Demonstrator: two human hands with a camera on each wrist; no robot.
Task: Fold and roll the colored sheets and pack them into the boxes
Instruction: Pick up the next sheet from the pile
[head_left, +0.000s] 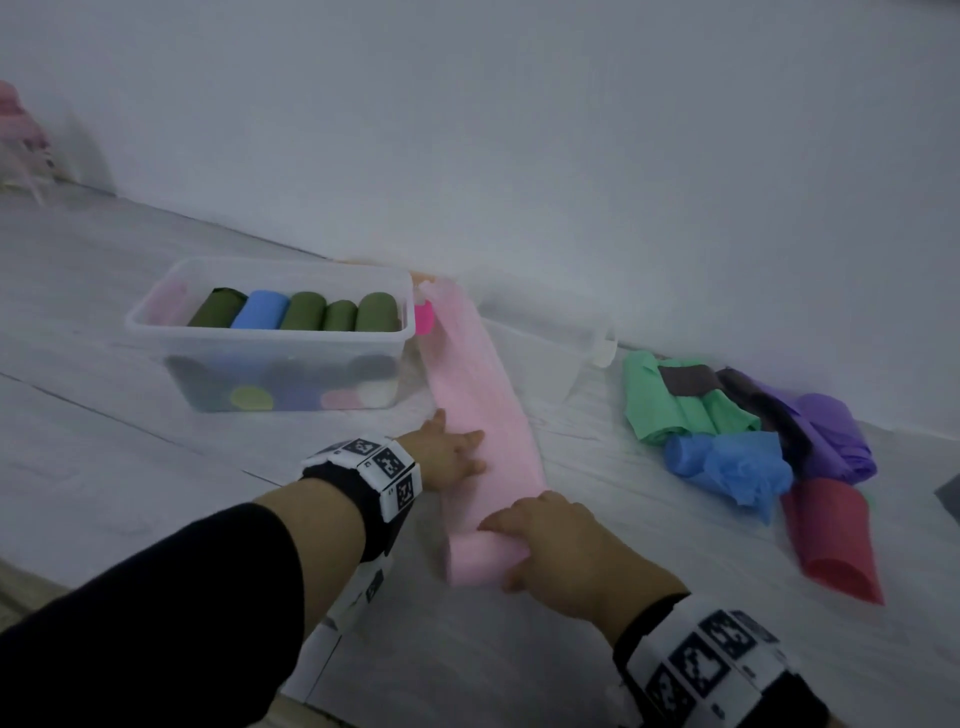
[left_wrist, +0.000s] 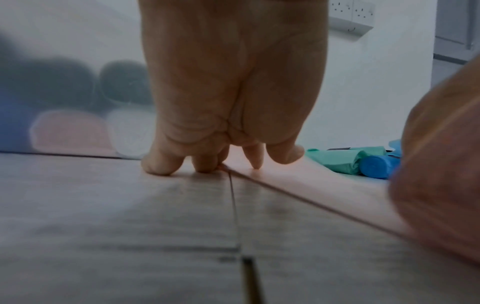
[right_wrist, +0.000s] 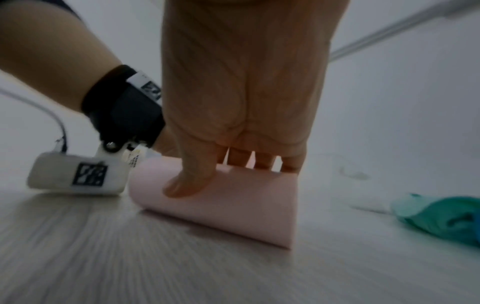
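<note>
A pink sheet (head_left: 483, 395), folded into a long strip, lies on the pale floor and runs from the boxes toward me. Its near end is curled into a loose roll (right_wrist: 233, 209). My right hand (head_left: 545, 545) grips that roll, thumb (right_wrist: 187, 183) on the near side and fingers over the top. My left hand (head_left: 452, 457) lies on the strip's left edge farther up, fingertips (left_wrist: 205, 164) pressing on the sheet (left_wrist: 298, 181) and floor. A clear box (head_left: 270, 331) at left holds several rolled sheets in green, blue and other colours.
A second clear box (head_left: 571, 338) stands behind the strip by the wall. To the right lies a pile of loose sheets: green (head_left: 675, 410), blue (head_left: 727, 462), purple (head_left: 836, 436), dark red (head_left: 831, 540). The white wall runs close behind everything.
</note>
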